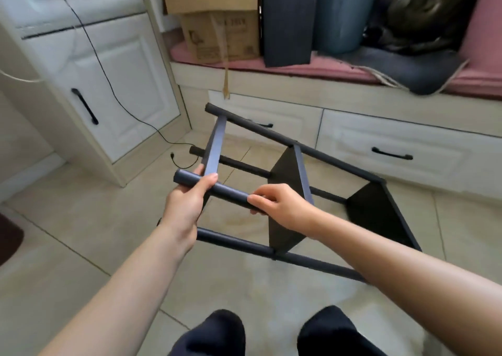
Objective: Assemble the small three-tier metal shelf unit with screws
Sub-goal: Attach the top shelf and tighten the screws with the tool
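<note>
Both hands grip one pole (225,191) of the shelf unit (293,190), the left hand (187,203) near its free end, the right hand (279,206) beside the middle shelf (288,192). The unit lies tipped above open floor (81,219), before the drawers (380,149).

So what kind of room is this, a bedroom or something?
Probably a room in a home, maybe a bedroom or a storage corner. There is a built-in bench with drawers and a pink cushion, white cabinets, a tiled floor, and a cardboard box stored on the bench.
</note>
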`<state>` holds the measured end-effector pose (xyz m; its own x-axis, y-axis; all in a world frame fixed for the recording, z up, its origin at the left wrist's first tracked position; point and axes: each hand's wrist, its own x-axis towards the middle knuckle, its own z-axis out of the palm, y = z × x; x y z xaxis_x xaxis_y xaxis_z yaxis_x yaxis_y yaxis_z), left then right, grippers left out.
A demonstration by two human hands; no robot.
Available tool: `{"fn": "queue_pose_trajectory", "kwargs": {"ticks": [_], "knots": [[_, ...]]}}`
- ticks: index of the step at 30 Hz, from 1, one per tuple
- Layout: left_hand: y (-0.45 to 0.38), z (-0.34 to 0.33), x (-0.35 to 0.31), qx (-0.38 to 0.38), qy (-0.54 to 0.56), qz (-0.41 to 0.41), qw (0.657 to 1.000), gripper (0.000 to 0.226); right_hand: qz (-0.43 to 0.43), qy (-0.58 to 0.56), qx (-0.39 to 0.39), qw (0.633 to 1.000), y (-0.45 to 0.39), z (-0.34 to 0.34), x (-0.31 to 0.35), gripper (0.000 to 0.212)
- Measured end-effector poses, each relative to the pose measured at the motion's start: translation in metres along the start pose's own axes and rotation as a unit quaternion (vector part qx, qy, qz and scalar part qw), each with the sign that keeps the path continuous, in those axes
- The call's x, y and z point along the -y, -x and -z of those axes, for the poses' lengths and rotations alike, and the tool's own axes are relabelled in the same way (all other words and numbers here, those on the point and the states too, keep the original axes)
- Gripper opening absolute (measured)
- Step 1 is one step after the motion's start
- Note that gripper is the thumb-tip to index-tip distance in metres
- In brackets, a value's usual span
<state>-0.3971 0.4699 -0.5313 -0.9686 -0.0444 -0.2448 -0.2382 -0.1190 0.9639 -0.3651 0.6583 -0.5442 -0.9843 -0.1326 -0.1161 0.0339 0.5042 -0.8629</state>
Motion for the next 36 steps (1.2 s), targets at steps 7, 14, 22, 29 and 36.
{"fn": "queue_pose_trajectory", "kwargs": {"ticks": [7, 14, 22, 29, 36], "knots": [[0.028, -0.037, -0.082, 0.038, -0.05, -0.092, 0.994, 0.05, 0.069, -0.081, -0.086, 0.991, 0.031, 0.032, 0.038, 0.024], [0.057, -0.071, -0.144, 0.063, -0.193, -0.152, 0.967, 0.051, 0.088, -0.147, -0.101, 0.98, 0.064, 0.056, 0.063, 0.025], [0.104, -0.096, -0.149, 0.071, -0.295, -0.221, 0.927, 0.022, 0.109, -0.15, -0.1, 0.978, 0.104, 0.068, 0.059, 0.02], [0.132, -0.088, -0.142, 0.106, -0.315, -0.291, 0.897, 0.056, 0.089, -0.157, -0.046, 0.983, 0.126, 0.082, 0.061, 0.017], [0.128, -0.066, -0.142, 0.173, -0.289, -0.316, 0.887, 0.05, 0.028, -0.1, -0.305, 0.947, 0.115, 0.14, 0.046, 0.011]]}}
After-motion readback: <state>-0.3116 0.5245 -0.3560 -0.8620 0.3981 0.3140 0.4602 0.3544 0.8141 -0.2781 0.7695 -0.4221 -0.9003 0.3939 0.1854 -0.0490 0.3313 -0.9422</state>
